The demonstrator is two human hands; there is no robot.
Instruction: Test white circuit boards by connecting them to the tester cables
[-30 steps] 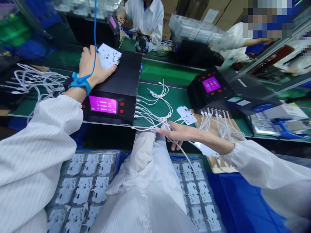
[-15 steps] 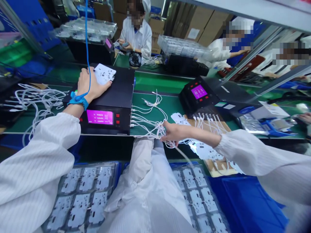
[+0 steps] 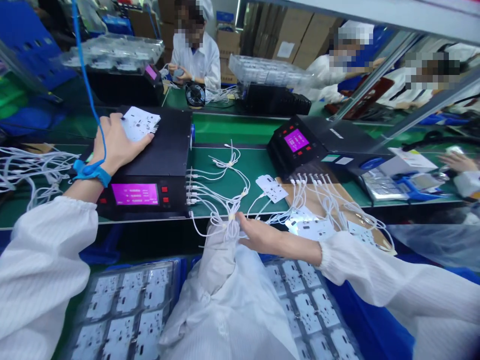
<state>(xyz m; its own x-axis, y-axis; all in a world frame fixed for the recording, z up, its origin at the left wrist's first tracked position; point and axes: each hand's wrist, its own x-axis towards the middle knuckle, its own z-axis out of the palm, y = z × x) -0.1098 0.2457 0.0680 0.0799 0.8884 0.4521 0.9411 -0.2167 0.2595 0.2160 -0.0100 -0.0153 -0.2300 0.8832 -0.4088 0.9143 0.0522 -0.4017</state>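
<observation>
So the left hand [image 3: 116,142] is up in the left-centre part of the frame, closed around the near-left edge of a flat white circuit board [image 3: 139,122] with small dark cutouts. Could be one or a few stacked, can't tell. It's sitting over the top of a big black metal box [image 3: 170,145], and that box has a bright magenta screen [image 3: 135,194] plus red square buttons [image 3: 165,200] on its front. There's a blue wrist strap [image 3: 92,172] on that arm, with a cord going up toward the top left.

The right hand [image 3: 260,235] is around the middle of the frame, touching a tied bundle of thin white cables [image 3: 231,220] right at the front edge of the green tabletop [image 3: 219,172]. Most of its fingers are hidden, so I can't tell if it's gripping. Several of the cables plug into the box's right side.

Just up and right of that hand lies a loose white board [image 3: 272,188]. Further right, more white boards [image 3: 311,226] lie by a brown cardboard sheet [image 3: 339,192], near a second black box [image 3: 275,155] with its own magenta display.
</observation>
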